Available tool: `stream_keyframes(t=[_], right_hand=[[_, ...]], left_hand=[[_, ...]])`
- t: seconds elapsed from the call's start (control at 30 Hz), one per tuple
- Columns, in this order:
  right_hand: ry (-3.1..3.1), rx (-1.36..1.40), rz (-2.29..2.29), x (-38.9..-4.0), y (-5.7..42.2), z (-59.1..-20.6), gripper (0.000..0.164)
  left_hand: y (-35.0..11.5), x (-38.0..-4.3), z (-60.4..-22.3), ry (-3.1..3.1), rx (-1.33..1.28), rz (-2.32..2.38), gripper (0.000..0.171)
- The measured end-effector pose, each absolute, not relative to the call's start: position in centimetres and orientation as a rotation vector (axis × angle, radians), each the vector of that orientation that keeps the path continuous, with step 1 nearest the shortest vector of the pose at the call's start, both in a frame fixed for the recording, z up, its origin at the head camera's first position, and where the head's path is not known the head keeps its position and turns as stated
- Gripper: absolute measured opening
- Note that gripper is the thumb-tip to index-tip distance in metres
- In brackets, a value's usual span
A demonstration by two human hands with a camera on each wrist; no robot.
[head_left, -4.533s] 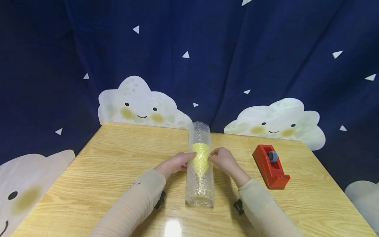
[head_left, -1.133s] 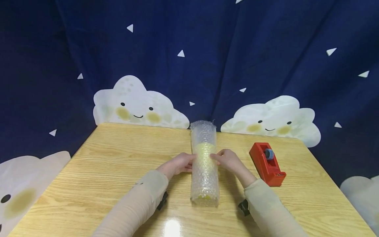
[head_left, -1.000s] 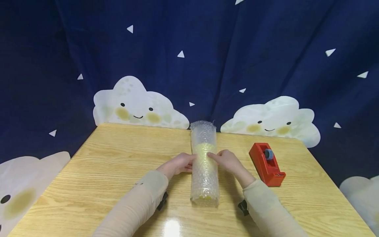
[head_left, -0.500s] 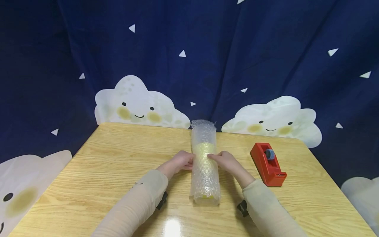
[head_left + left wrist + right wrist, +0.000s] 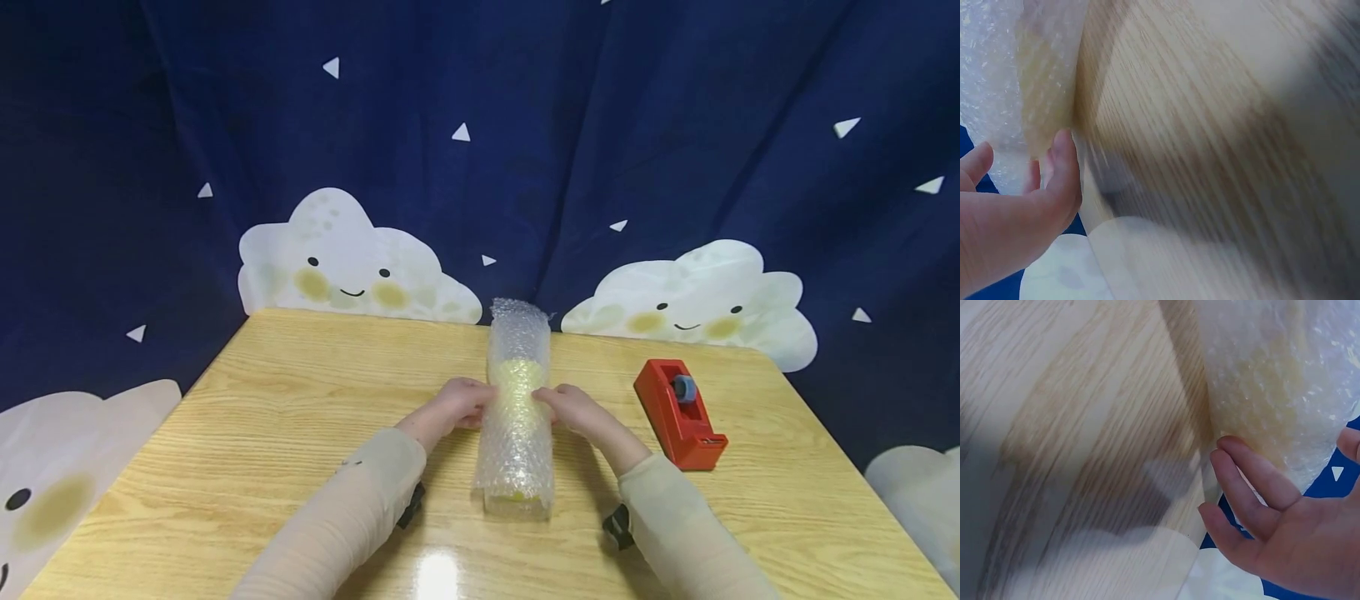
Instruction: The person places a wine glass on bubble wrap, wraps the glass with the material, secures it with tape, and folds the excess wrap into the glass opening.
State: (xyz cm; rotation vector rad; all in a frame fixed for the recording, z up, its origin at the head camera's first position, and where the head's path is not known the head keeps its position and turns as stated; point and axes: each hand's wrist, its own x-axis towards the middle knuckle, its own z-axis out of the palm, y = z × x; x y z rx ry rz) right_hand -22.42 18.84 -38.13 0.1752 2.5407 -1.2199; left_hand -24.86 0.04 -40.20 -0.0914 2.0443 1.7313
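In the head view a long roll of bubble wrap [image 5: 517, 454] lies lengthwise on the table, around a yellow thing that shows blurred through the layers. My left hand [image 5: 453, 404] holds the roll's left side, its thumb on top and its fingers low along the side. On the opposite side my right hand [image 5: 573, 408] holds it the same way, thumb over the upper surface. The left wrist view has the left hand [image 5: 1019, 212] with fingertips by the wrap's lower edge. In the right wrist view, the right hand's [image 5: 1297, 531] fingers are gently bent beside the wrap [image 5: 1266, 381].
A red tape dispenser [image 5: 681, 417] with a small blue-rimmed roll stands right of the right hand. The wooden table [image 5: 300, 392] reaches back to a dark blue curtain [image 5: 420, 108] printed with clouds. The wrap's far end touches the table's back edge.
Over the last seconds the bubble wrap has been rolled further; the yellow goblet-like shape inside has grown fainter. Just now the roll has turned slightly, and a loose edge shows at its lower left.
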Motion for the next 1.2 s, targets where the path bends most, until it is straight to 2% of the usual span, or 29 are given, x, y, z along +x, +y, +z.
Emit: stream_keyframes(t=[0.23, 0.43, 0.6, 0.73, 0.93, 1.1, 1.2], right_hand=[[2.532, 0.159, -1.201, -22.4, 18.9, -38.1, 0.058], [2.526, 0.173, -1.171, -22.3, 18.8, -38.3, 0.060], [2.578, 0.176, -1.092, -22.4, 18.7, -38.3, 0.048], [2.585, 0.151, -1.088, -22.5, 18.7, -38.3, 0.045], [2.561, 0.112, -1.149, -22.3, 18.8, -38.6, 0.053], [2.653, 0.173, -1.148, -22.3, 18.6, -38.4, 0.075], [2.764, 0.159, -1.130, -22.3, 18.3, -38.0, 0.073]], left_hand=[[-0.1, -25.1, -40.6, 1.954, -0.095, 1.702, 0.053], [0.2, -25.0, -40.8, 1.833, -0.106, 1.753, 0.054], [0.4, -24.9, -40.8, 1.815, -0.116, 1.753, 0.056], [0.5, -24.8, -41.0, 1.807, -0.083, 1.751, 0.054], [0.6, -24.8, -41.3, 1.827, -0.089, 1.760, 0.049], [0.6, -24.9, -41.3, 1.845, -0.079, 1.755, 0.047], [0.6, -24.9, -41.2, 1.863, -0.078, 1.744, 0.047]])
